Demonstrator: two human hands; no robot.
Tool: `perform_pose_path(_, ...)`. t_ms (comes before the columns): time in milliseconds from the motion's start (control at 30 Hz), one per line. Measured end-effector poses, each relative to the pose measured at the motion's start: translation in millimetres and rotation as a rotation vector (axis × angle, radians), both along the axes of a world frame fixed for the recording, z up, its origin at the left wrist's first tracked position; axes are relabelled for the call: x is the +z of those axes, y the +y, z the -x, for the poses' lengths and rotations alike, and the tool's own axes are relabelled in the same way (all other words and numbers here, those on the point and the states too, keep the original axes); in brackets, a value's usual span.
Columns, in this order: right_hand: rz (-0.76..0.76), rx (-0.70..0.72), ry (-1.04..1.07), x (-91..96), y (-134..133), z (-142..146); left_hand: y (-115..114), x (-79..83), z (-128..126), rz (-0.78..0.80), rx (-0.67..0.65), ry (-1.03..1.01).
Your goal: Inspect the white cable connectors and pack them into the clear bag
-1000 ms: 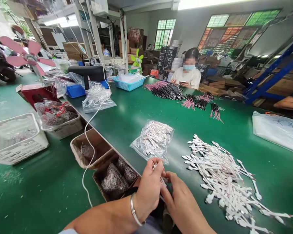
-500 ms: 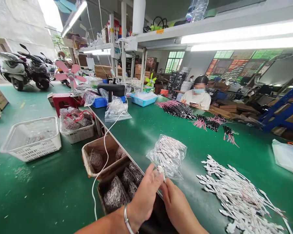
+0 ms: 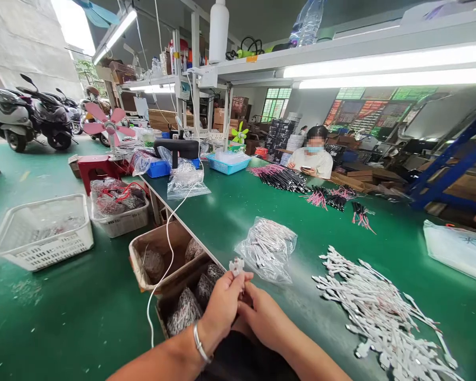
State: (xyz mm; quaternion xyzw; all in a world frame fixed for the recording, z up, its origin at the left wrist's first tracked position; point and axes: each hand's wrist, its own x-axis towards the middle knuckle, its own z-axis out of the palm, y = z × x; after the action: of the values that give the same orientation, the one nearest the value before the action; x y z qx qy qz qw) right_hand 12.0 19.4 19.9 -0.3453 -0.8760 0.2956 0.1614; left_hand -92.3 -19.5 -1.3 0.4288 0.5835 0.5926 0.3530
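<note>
Small white connector cables stick up in a bunch from the closed fingers of my left hand. My right hand is closed just beside it, around the lower end of the bunch; its fingertips and the wires there are mostly hidden. Both hands are over the table's near edge. Just beyond them a clear plastic bag full of white cables lies on the green table. To the right spreads a loose pile of white cables with connector ends.
Below the table edge at left stand boxes of bagged cables and two white baskets. A white cord hangs over the edge. Black and pink cable bundles lie farther back, near a seated person. Plastic bags lie at right.
Both hands, with the white connector cables, have moved left and away from the bag. The connectors now stand higher above my left fingers. The view has shifted slightly.
</note>
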Motion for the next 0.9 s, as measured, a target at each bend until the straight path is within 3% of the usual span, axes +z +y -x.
perform_pose_path(100, -0.187, -0.095, -0.149, -2.5, 12.3, -3.9, 13.9, 7.1, 23.3, -0.049, -0.048, 0.28)
perform_pose_path(200, -0.263, -0.175, -0.247, -9.0, 28.1, -12.2, 32.3, 18.6, 42.0, -0.095, -0.267, 0.574)
perform_pose_path(300, -0.306, -0.217, -0.349, -14.3, 38.5, -19.1, 56.5, 24.1, 45.6, -0.11, -0.497, 0.883)
perform_pose_path(400, -0.35, -0.24, -0.414, -14.4, 41.1, -23.7, 82.5, 23.8, 37.8, -0.112, -0.61, 1.146)
perform_pose_path(600, -0.392, -0.294, -0.53, -10.1, 45.8, -33.7, 116.1, 25.5, 19.6, -0.095, -0.572, 1.499)
perform_pose_path(733, -0.394, -0.285, -0.58, -7.9, 52.1, -37.8, 124.4, 33.7, 8.6, -0.032, -0.551, 1.63)
perform_pose_path(900, -0.38, -0.238, -0.639, 3.9, 50.0, -36.7, 125.6, 50.5, 0.0, 0.048, -0.623, 1.721)
